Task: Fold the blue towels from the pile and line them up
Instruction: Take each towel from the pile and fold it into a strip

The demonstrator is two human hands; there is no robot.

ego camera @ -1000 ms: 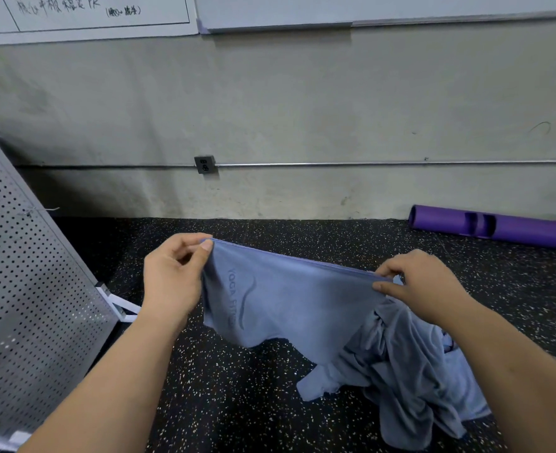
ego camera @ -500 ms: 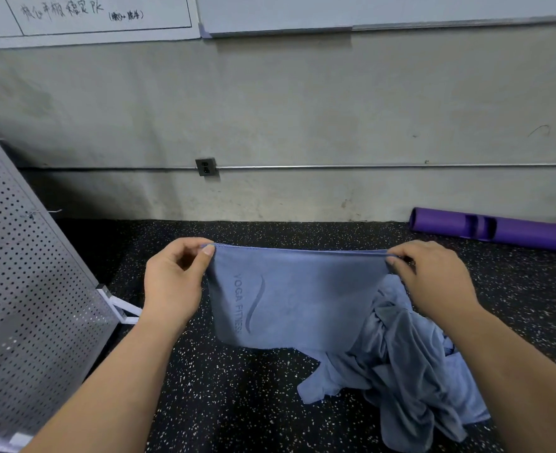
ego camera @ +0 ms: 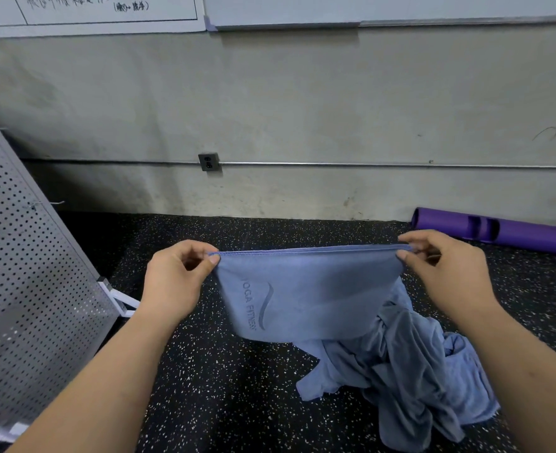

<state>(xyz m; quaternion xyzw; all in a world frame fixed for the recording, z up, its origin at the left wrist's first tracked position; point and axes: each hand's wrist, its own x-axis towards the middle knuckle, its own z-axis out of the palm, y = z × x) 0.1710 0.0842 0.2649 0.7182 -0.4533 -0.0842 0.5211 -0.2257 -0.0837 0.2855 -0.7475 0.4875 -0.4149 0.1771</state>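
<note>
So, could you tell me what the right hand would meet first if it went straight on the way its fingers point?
The right hand points its fingers left along the held towel, so it would probably meet the left hand first; depth is unclear.

Blue towel (ego camera: 315, 292) hangs taut (logo sideways) before pile (ego camera: 410, 374).

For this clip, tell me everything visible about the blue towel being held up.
The held towel is grey-blue, soft matte cloth with a stitched top hem and a YOGA FITNESS mark and swoosh near its left side, reading sideways. Its top edge is stretched taut: the left hand pinches one top corner, the right hand the other. It hangs above the speckled floor, its lower right in front of the crumpled towel pile.
</note>
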